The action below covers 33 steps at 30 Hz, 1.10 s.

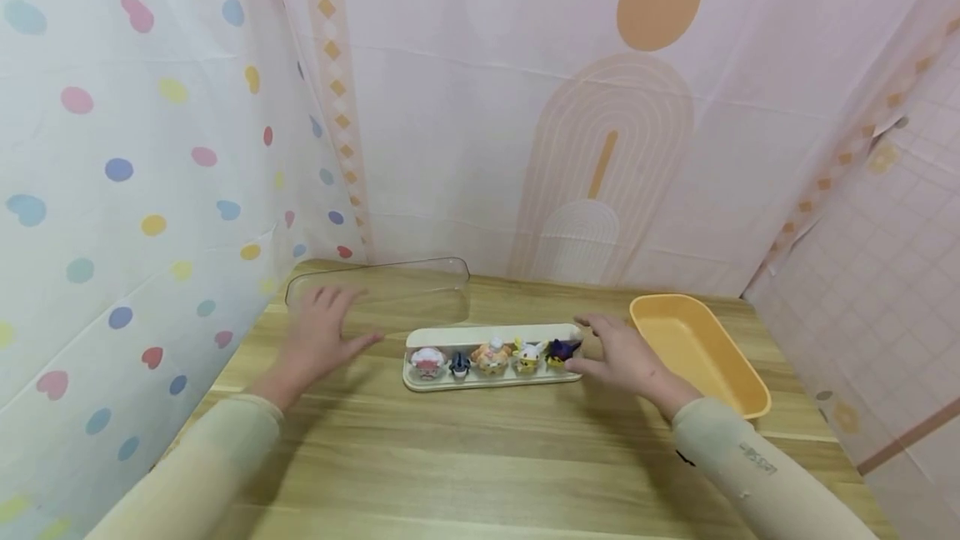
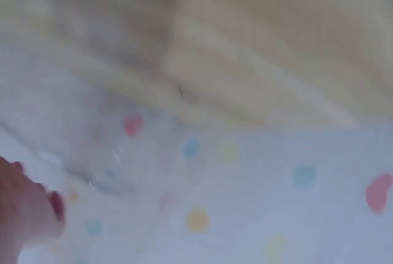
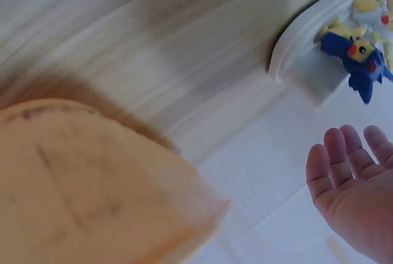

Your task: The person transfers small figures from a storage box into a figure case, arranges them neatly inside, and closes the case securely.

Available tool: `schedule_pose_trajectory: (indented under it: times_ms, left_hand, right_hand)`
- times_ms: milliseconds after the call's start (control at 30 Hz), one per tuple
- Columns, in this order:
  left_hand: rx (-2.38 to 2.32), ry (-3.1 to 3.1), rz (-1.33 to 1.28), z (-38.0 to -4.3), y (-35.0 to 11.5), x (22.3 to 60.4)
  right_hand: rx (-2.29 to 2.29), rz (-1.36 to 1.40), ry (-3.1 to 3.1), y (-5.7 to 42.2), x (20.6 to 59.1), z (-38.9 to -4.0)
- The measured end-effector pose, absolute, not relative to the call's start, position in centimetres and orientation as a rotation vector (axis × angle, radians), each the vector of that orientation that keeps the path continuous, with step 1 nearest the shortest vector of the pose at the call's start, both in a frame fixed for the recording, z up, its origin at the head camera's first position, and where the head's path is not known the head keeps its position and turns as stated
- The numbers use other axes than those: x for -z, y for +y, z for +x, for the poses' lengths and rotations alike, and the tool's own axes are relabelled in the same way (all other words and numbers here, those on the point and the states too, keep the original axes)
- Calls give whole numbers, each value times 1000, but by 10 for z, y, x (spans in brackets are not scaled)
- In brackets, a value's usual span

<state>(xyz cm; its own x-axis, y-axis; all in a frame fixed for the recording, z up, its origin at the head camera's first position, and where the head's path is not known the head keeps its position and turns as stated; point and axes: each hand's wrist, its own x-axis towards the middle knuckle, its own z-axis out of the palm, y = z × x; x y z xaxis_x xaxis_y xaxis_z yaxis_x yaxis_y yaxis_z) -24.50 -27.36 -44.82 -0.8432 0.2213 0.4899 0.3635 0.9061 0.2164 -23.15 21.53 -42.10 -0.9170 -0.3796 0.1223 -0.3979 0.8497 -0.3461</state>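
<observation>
A long white case (image 1: 491, 333) lies mid-table with several small toy figures in a row. From the left these include a pink-and-white figure (image 1: 427, 362), a small dark one (image 1: 460, 365) and an orange-brown one (image 1: 492, 357). A yellow-white figure (image 1: 527, 354) and a dark blue one with yellow (image 1: 561, 352) fill the right end. My right hand (image 1: 618, 357) is beside that end, thumb and fingers spread apart and holding nothing. My left hand (image 1: 324, 332), blurred, is over the table left of the case, its thumb apart from its fingers, in front of a clear plastic cover (image 1: 397, 294).
A yellow-orange plastic bin (image 1: 705, 348) stands to the right of my right hand, close to that forearm. Patterned cloth (image 1: 450, 148) hangs behind the wood-grain table (image 1: 450, 465) and along both its sides.
</observation>
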Motion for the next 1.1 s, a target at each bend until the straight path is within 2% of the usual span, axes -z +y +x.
schedule_pose_trajectory:
  times_ms: [333, 600, 767, 900, 1100]
  left_hand:
    - [421, -3037, -245, -288, -314, 423]
    - [502, -3080, -268, -301, -317, 416]
    - [661, -2991, -324, -295, -321, 405]
    - [711, -2948, -403, -285, -303, 378]
    - [735, -2923, -581, -273, -237, 339]
  right_hand:
    - [-623, 611, -2984, 216, 416, -234]
    - [-634, 589, -2969, 218, 414, -236]
    - [-668, 593, -2915, 220, 402, -237]
    - [-741, 631, -2826, 219, 374, -240]
    - [-767, 775, -2751, 205, 327, -252]
